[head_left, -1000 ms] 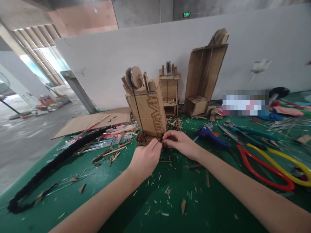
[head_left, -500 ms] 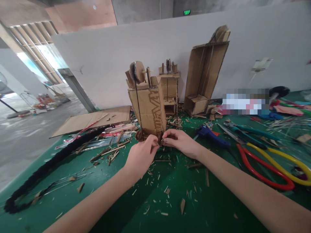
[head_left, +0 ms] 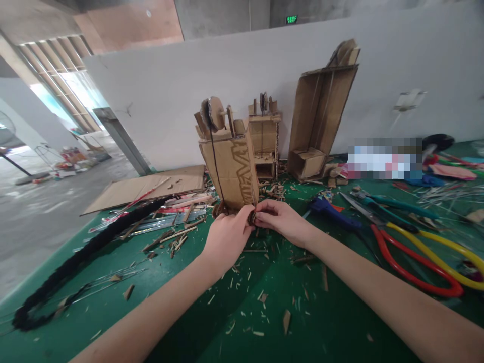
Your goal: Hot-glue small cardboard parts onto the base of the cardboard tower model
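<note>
The brown corrugated-cardboard tower [head_left: 230,169] with a round pulley disc and dark cord stands upright mid-desk on the green felt-like mat [head_left: 264,322], near the far edge. The left hand [head_left: 227,237] and right hand [head_left: 282,222] pinch a small cardboard wheel [head_left: 251,218] at its base; that fitting looks unfinished. Splintered scraps [head_left: 242,282] litter the mat.

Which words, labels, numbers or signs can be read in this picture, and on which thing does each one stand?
None can be read for certain.
Green lit sign high above the wall: too small to read.
Cut-out lettering on the cardboard tower, whose base the left hand and right hand pinch: sideways letters, unclear.
Blurred patch on the green table: pixelated, unreadable.
</note>
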A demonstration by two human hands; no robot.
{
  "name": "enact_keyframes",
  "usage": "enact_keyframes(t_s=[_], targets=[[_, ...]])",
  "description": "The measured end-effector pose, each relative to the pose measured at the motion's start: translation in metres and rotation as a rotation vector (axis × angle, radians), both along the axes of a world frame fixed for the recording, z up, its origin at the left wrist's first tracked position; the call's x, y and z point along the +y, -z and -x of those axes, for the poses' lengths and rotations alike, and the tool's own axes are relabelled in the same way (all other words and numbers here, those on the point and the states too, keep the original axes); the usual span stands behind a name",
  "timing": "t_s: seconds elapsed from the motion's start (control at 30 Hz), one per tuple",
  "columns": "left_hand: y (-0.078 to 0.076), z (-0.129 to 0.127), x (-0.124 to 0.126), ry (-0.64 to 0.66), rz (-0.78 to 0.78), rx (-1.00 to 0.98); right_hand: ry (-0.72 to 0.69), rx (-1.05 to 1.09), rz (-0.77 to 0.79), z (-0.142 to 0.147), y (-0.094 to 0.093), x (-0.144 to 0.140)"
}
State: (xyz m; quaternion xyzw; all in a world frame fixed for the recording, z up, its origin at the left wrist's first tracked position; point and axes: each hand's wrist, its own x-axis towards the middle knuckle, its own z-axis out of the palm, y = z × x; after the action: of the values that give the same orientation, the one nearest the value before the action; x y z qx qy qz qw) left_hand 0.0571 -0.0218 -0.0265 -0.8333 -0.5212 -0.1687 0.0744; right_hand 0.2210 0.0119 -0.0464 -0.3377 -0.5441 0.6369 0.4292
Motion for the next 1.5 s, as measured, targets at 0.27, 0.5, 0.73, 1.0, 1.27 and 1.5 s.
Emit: enact_keyframes(t_s=[0.27, 0.5, 0.73, 1.0, 1.27, 1.5], targets=[[-0.021, 0.015, 0.007, 0.214, 0.094, 0.018, 0.080, -0.173, -0.002, 0.005, -0.001, -0.004], [-0.029, 0.013, 0.007, 0.211, 0.102, 0.024, 0.031, -0.393, -0.051, 0.012, -0.009, -0.014], [-0.045, 0.002, 0.009, -0.003, 0.187, 0.062, 0.109, -0.721, -0.170, 0.025, -0.018, -0.022], [-0.055, 0.002, 0.020, 0.050, 0.337, 0.026, 0.031, -0.849, -0.297, 0.033, -0.017, -0.041], [-0.060, -0.001, 0.019, -0.062, 0.334, 0.113, 0.019, -0.473, 0.269, 0.057, -0.025, -0.042], [-0.055, 0.021, 0.008, -0.019, 0.258, 0.027, 0.066, -0.374, 0.283, 0.060, -0.024, -0.036]])
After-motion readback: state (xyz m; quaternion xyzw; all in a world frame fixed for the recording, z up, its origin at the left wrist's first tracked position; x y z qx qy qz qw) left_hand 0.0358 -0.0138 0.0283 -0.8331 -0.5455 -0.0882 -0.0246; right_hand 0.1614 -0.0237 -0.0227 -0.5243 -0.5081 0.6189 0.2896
